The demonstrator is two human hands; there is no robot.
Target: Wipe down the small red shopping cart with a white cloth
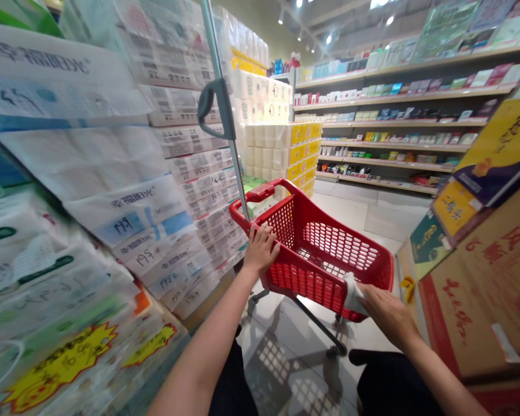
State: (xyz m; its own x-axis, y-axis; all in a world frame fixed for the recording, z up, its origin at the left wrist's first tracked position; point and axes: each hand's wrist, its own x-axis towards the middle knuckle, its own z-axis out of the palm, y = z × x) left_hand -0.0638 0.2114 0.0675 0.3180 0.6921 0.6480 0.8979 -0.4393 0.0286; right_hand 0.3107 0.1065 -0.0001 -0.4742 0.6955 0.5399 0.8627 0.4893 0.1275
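Observation:
A red plastic shopping cart [338, 240] stands before me on the tiled floor, its basket bare inside. My left hand [261, 248] rests on the rim near the handle end, fingers curled over the edge. At the other end of the same side, my right hand [383, 309] presses a white cloth [354, 293] against the basket's outer wall; part of the cloth is hidden by the fingers. A grey pole with a looped grip [219, 110] rises from the cart's handle end.
Stacked packs of tissue paper [151, 214] line the left side. Cardboard boxes [489, 289] are piled close on the right. Shelves of small boxed goods [398, 124] fill the back. The cart's wheels [335, 349] stand on the pale tiles.

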